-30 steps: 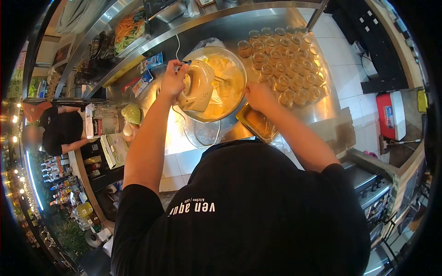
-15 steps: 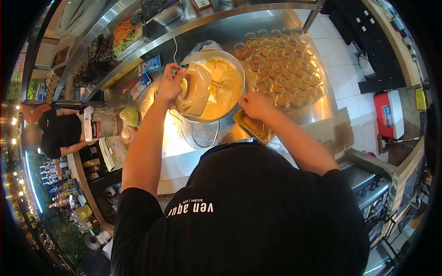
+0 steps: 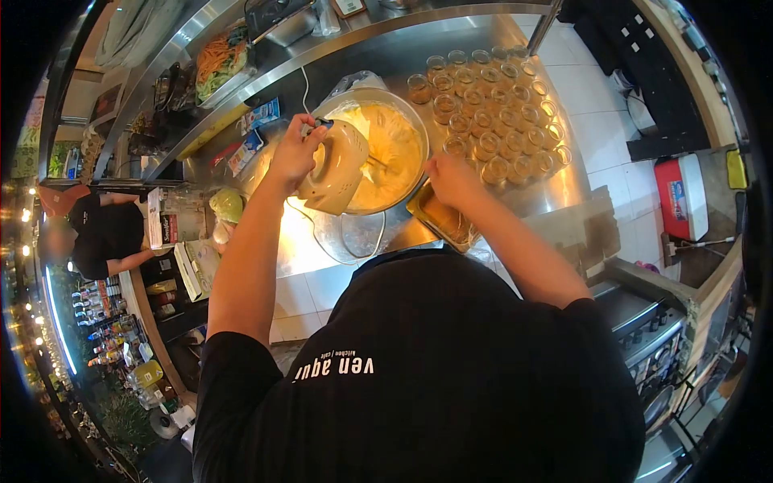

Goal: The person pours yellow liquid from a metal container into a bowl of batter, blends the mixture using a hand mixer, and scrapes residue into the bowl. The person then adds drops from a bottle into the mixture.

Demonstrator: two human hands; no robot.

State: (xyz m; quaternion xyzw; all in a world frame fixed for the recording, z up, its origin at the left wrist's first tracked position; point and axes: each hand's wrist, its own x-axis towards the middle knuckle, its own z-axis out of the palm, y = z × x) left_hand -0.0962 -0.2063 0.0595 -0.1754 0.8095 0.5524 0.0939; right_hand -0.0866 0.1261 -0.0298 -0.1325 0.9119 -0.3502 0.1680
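Note:
My left hand (image 3: pixel 296 153) is wrapped round the handle of a cream-coloured hand mixer (image 3: pixel 345 165), tilted over a large round bowl (image 3: pixel 420 121). The mixer's beaters reach down into a pale yellow, creamy mixture (image 3: pixel 394 133) that shows ridges and swirls. At the bowl's right rim, my right hand (image 3: pixel 452 179) is closed with its fingers gripping the edge. Just under that hand lies a rectangular tray (image 3: pixel 435 217) with a yellowish inside, partly covered by my wrist.
Several small glass jars (image 3: pixel 499 121) stand in rows on the steel table (image 3: pixel 555 197), right of the bowl. A white cord (image 3: pixel 342 249) loops near the front edge. Packets (image 3: pixel 259 117) and a cabbage (image 3: pixel 227 205) lie left. Another person (image 3: pixel 105 233) stands at far left.
The mixer and my left hand have shifted slightly left and down over the bowl, and the beaters sit lower in view. My right hand stays at the rim, moved a little.

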